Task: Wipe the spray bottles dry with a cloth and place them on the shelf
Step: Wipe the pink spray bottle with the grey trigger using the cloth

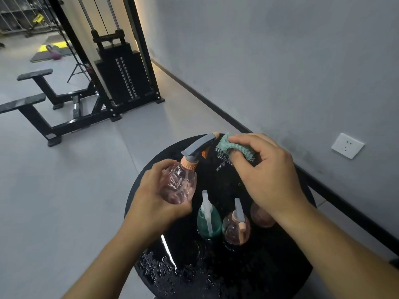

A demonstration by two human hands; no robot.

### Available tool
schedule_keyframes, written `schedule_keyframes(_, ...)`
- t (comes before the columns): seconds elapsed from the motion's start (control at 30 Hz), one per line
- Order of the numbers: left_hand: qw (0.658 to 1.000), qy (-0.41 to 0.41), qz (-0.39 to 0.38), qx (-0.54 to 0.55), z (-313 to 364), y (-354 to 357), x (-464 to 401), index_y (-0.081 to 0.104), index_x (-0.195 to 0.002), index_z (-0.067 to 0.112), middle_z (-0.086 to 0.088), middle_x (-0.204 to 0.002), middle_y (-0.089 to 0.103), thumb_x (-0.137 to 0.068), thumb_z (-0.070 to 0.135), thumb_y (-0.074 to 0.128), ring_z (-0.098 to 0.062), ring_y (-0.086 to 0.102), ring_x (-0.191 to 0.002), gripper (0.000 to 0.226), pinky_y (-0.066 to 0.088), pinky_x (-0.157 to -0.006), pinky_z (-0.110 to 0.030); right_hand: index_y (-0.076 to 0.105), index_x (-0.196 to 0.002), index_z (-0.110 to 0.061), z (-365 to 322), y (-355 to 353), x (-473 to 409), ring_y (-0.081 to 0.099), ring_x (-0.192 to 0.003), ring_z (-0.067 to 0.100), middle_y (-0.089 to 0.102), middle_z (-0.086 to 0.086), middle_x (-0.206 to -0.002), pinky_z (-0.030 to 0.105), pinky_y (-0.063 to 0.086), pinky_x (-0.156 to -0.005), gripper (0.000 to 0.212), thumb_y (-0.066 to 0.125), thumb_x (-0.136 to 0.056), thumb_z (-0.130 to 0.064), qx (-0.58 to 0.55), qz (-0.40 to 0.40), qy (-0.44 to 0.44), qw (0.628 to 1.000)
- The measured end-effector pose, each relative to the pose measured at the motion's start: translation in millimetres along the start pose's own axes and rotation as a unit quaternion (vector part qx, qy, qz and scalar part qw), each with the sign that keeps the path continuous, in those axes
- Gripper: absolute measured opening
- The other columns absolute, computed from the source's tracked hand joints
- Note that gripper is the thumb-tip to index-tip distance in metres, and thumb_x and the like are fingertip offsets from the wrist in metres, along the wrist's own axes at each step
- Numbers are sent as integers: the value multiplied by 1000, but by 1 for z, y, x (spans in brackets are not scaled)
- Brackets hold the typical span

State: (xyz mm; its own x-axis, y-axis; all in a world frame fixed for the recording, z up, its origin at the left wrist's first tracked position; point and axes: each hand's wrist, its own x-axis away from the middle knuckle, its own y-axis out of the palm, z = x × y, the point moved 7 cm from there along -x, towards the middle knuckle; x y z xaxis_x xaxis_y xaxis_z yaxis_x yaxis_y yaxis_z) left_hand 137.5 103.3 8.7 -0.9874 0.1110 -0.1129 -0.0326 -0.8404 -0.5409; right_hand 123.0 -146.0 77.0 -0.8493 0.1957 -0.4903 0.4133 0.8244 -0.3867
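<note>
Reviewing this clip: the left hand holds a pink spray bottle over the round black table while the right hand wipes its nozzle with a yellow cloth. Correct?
Not quite. The cloth is teal green, not yellow, as the head view shows. The rest stands: the left hand holds the pink spray bottle over the round black table, and the right hand holds the cloth at its nozzle.

Four spray bottles (three pink, one green); one cloth.
</note>
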Motion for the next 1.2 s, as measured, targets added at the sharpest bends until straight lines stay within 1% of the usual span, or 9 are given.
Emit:
schedule_keyframes(0.1, 998, 25, -1, -52, 4, 1, 1, 43, -126, 68, 22, -129, 51, -62, 23, 95, 0, 63, -108, 94, 57, -80, -22, 76, -117, -21, -6, -3, -1, 65, -111, 1, 70, -15, -115, 12, 51, -93, 25, 71, -95, -11, -17, 13, -19, 1000)
schedule_keyframes(0.2, 996, 37, -17, -79, 5, 5, 3, 40, -128, 69, 27, -127, 44, -64, 22, 94, 6, 57, -106, 96, 52, -74, -15, 75, -118, -21, -9, -1, 0, 64, -113, 0, 69, -16, -117, 14, 53, -94, 26, 69, -96, -10, -7, -10, -24, 1000)
schedule_keyframes(0.3, 994, 36, -15, -99, 2, 6, 2, 42, -134, 61, 22, -128, 41, -65, 20, 93, 0, 57, -108, 95, 56, -77, -22, 75, -119, -20, -17, 7, 8, 61, -115, -2, 66, -14, -119, 10, 49, -95, 30, 67, -94, -6, 12, -62, -53, 997)
schedule_keyframes(0.43, 993, 42, -4, -106, -2, 4, 1, 42, -131, 59, 23, -126, 39, -62, 19, 93, -6, 56, -111, 94, 53, -75, -25, 73, -120, -20, -30, 19, 17, 59, -120, 5, 64, -12, -125, 16, 50, -100, 32, 66, -93, -6, 40, -116, -118, 985)
schedule_keyframes(0.5, 994, 45, 2, -104, -2, 3, 0, 43, -130, 59, 23, -126, 39, -63, 17, 92, -12, 57, -110, 94, 50, -74, -24, 74, -121, -18, -25, 17, 13, 60, -118, 4, 65, -10, -124, 16, 49, -100, 32, 65, -93, -4, 48, -94, -111, 988)
schedule_keyframes(0.63, 992, 56, 11, -108, 0, 1, -1, 41, -128, 62, 22, -126, 39, -63, 15, 92, -15, 55, -113, 95, 48, -76, -22, 73, -122, -15, -13, 7, 5, 61, -115, -1, 67, -9, -121, 7, 45, -97, 31, 65, -95, -3, 51, -44, -67, 995)
schedule_keyframes(0.83, 991, 54, 9, -118, -3, 2, -2, 40, -126, 62, 20, -124, 38, -62, 15, 92, -17, 53, -117, 95, 48, -79, -22, 74, -123, -18, -29, 21, 18, 58, -122, 7, 64, -8, -127, 21, 50, -103, 33, 67, -93, -4, 50, -118, -125, 984)
schedule_keyframes(1.07, 991, 53, 6, -122, -1, 1, -2, 41, -126, 61, 21, -125, 38, -61, 16, 93, -20, 52, -118, 94, 57, -88, -38, 72, -124, -19, -11, 10, 7, 59, -119, 2, 65, -13, -125, 19, 49, -102, 33, 63, -96, -6, 70, -78, -74, 992)
schedule_keyframes(1.2, 991, 46, 1, -124, -2, 3, -2, 42, -127, 59, 20, -126, 38, -61, 18, 92, -22, 53, -120, 93, 57, -90, -41, 72, -125, -19, -23, 19, 16, 58, -123, 5, 64, -10, -128, 19, 48, -105, 34, 65, -95, -6, 60, -118, -111, 985)
